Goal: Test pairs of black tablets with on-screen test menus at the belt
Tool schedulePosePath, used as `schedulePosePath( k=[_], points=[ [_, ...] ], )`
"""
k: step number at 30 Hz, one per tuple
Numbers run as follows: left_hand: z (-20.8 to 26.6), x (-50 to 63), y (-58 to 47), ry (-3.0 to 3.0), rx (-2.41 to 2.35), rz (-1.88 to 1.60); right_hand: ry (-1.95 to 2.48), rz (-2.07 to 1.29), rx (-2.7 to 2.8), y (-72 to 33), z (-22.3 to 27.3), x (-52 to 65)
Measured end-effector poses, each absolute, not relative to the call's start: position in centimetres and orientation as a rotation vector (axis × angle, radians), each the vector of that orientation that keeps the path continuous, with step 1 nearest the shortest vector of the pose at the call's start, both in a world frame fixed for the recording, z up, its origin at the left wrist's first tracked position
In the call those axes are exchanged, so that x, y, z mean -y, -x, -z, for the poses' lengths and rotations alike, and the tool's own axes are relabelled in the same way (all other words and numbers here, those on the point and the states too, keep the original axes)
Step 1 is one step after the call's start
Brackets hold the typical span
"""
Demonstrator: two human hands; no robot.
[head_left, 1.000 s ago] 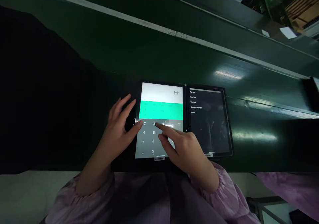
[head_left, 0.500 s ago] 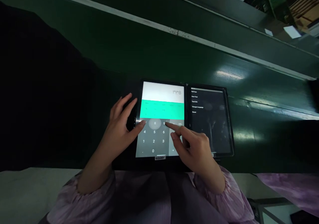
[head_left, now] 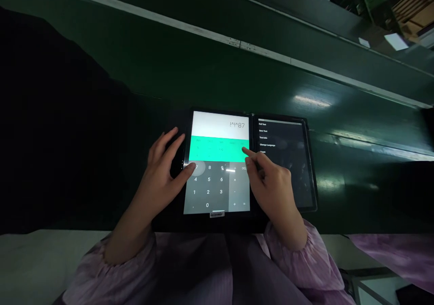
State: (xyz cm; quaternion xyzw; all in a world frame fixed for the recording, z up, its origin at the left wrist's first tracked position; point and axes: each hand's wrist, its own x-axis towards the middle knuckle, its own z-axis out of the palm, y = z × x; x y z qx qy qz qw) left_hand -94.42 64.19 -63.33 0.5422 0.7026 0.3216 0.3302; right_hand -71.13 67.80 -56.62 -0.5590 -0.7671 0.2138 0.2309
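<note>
A lit tablet (head_left: 208, 201) lies flat in front of me with a calculator on its screen: white display, green band, grey number keys. My left hand (head_left: 161, 169) is spread at its left edge, thumb over the 7 key, which shows a pale round highlight. It holds nothing. My right hand (head_left: 273, 180) points with the index finger at the right end of the green band, its other fingers curled in and nothing visible in them. Just right of this tablet lies a second tablet (head_left: 300, 169) with a dark screen and a white text menu, partly covered by my right hand.
Both tablets rest on a dark green bench (head_left: 210, 86) near its front edge. A pale strip (head_left: 190, 27) runs along the bench behind them. Boxes and white paper (head_left: 396, 41) are at the upper right. A large black shape (head_left: 50, 129) fills the left side.
My right hand has moved right and up from the 9 key to the green band. The round highlight went from 8 to 7, and a 7 was added on the display. My left hand stayed.
</note>
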Motion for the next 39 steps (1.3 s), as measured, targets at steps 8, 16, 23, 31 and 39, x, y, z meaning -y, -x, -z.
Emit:
schedulePosePath(
  k=[8,16,23,31,39],
  points=[
    [63.1,-64.2,94.4,-1.364,-1.839,-0.891,1.443,-0.61,2.293,72.4,56.7,-67.7],
    [63.0,-64.1,94.3,-1.314,-1.839,-0.903,1.491,-0.557,2.207,71.7,56.8,-67.8],
    [63.1,-64.0,94.2,-1.322,-1.852,-0.964,1.473,-0.517,2.209,71.1,56.2,-67.6],
    [62.0,-63.9,93.7,-1.247,-1.859,-1.005,1.664,-0.228,2.092,66.0,54.9,-70.3],
    [63.2,-68.8,95.4,-1.204,-1.742,-1.214,1.629,-0.21,2.042,65.4,54.9,-70.3]
  ],
)
